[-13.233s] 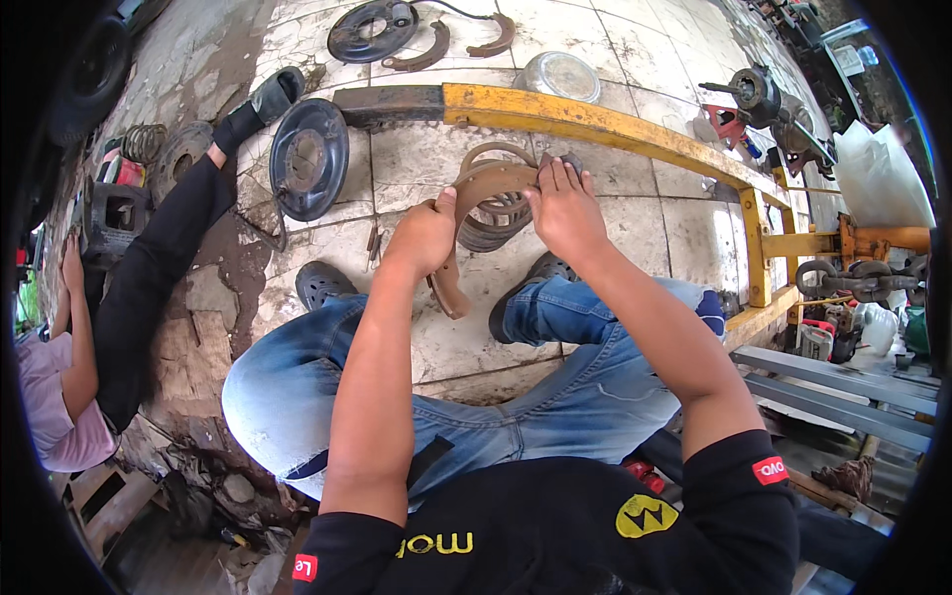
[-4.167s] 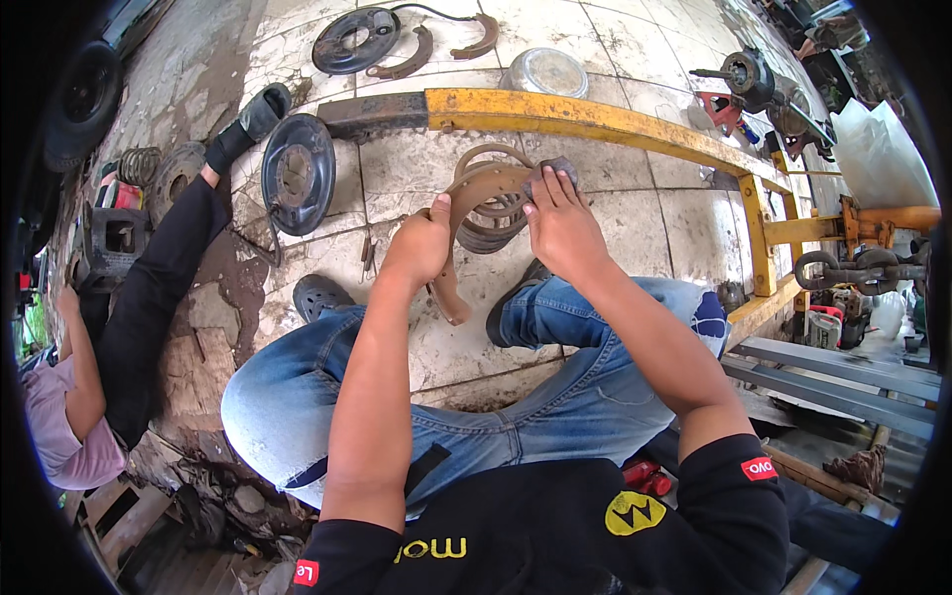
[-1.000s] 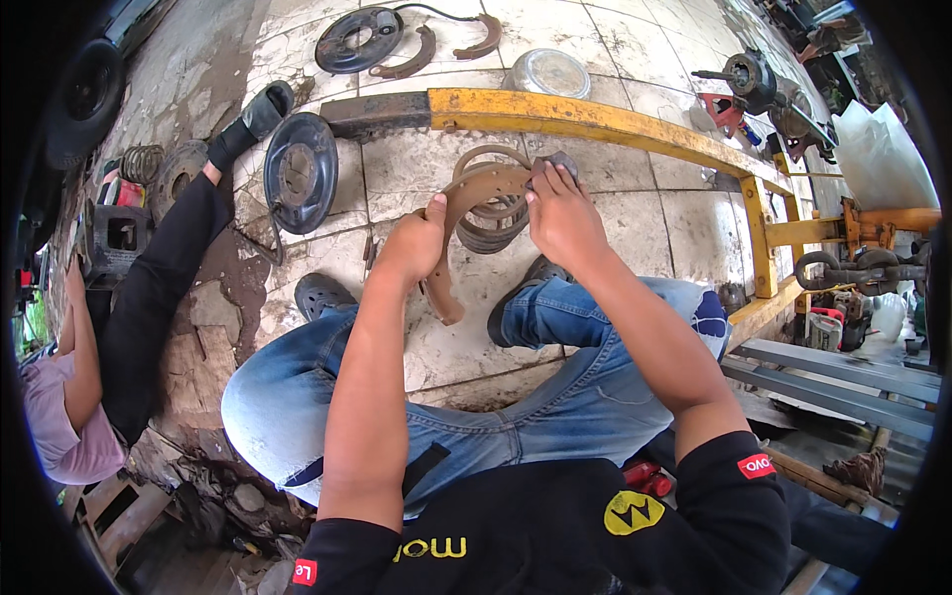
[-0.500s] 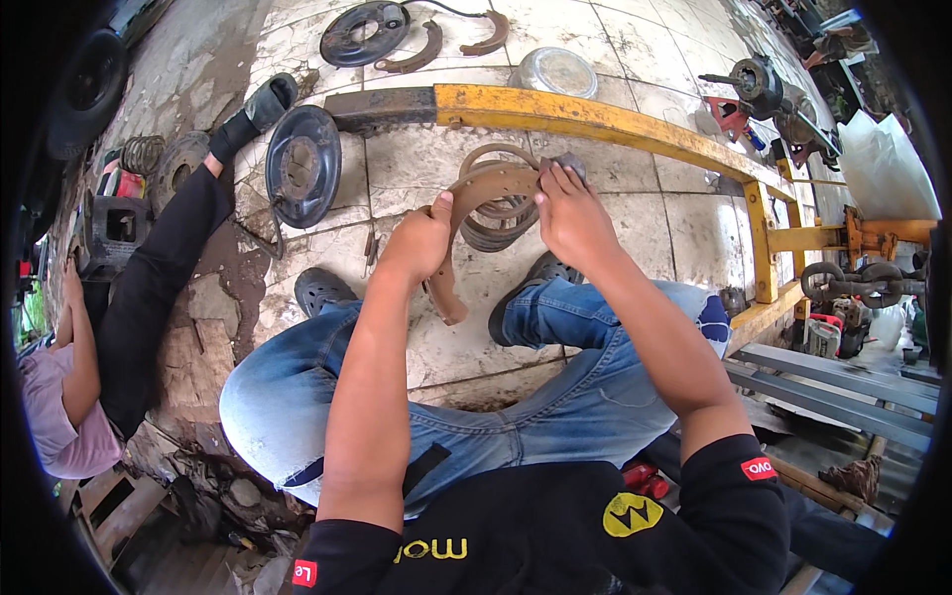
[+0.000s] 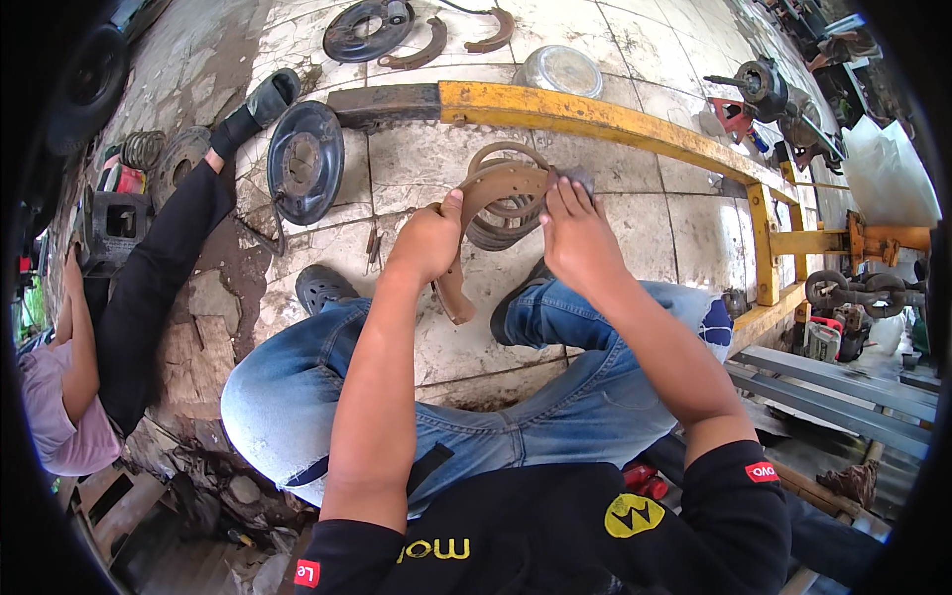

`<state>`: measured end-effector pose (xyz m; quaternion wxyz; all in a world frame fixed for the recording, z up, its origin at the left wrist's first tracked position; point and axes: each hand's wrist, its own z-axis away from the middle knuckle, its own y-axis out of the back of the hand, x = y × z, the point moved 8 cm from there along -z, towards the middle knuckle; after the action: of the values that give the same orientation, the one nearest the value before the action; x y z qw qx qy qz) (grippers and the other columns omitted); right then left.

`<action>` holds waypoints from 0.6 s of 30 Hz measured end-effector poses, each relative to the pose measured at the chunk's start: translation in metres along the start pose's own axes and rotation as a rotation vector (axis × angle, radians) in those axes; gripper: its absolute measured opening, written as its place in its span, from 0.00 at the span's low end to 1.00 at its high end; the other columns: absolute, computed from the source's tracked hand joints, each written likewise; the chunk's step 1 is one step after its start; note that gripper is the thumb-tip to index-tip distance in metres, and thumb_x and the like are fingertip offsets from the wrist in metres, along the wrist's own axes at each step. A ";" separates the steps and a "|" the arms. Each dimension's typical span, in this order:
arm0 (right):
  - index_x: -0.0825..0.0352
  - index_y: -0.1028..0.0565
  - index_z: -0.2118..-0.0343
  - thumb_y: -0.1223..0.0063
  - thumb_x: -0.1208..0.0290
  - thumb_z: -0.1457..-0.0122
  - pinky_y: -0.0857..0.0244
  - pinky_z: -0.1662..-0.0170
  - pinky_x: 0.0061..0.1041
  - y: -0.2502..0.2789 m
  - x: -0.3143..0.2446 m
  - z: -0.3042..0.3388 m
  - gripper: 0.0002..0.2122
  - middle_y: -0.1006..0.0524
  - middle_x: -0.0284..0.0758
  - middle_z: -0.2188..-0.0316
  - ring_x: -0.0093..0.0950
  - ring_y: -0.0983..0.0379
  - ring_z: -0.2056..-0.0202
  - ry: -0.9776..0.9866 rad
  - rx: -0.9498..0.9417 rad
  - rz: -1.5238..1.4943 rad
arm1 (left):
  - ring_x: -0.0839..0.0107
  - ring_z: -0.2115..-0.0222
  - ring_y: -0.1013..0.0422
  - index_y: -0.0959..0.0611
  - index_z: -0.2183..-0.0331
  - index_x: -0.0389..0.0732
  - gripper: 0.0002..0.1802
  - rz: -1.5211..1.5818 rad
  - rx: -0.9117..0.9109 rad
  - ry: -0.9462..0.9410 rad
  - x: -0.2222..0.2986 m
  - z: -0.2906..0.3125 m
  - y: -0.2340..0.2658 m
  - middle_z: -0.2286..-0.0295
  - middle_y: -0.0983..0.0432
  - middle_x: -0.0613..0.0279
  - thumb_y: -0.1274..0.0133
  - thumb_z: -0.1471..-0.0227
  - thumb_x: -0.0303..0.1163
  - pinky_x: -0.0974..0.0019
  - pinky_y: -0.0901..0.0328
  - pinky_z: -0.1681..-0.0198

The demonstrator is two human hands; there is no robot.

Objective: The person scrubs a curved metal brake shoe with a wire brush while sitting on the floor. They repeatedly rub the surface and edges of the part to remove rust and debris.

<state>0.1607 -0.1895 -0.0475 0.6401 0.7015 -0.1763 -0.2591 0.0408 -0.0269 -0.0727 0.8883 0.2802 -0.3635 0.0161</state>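
A curved brown brake shoe [image 5: 499, 184] is held up over the floor between my knees. My left hand [image 5: 428, 241] is closed around its near side, thumb on top. At its far right end, my right hand [image 5: 580, 238] pinches a small grey piece of sandpaper [image 5: 583, 178] against the shoe, fingers pressed together; whether those fingers also grip the shoe is hidden. Just behind and below the shoe, a rusty coil spring [image 5: 486, 239] stands on the tiles, partly covered by the shoe and my right hand.
A yellow and black steel frame [image 5: 595, 114] runs across beyond my hands. Two brake shoes [image 5: 421, 48] and a black backing plate [image 5: 367, 30] lie farther off. Another black plate [image 5: 305, 164] is to the left, near a seated person's leg [image 5: 164, 297]. A round metal dish [image 5: 560, 71] lies beyond the frame.
My right hand and the sandpaper have shifted slightly right and nearer along the shoe's end. The left hand keeps its grip, and the shoe has tilted a little.
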 end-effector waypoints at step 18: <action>0.77 0.34 0.45 0.62 0.66 0.35 0.45 0.39 0.51 0.004 -0.012 0.000 0.21 0.35 0.55 0.42 0.51 0.40 0.40 0.074 0.053 0.035 | 0.43 0.51 0.30 0.22 0.53 0.29 0.39 0.014 0.007 -0.011 -0.003 -0.005 -0.004 0.57 0.25 0.34 0.70 0.37 0.57 0.53 0.39 0.46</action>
<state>0.1517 -0.1830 -0.0421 0.6320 0.7240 -0.1715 -0.2170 0.0431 -0.0274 -0.0794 0.8852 0.2808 -0.3702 0.0220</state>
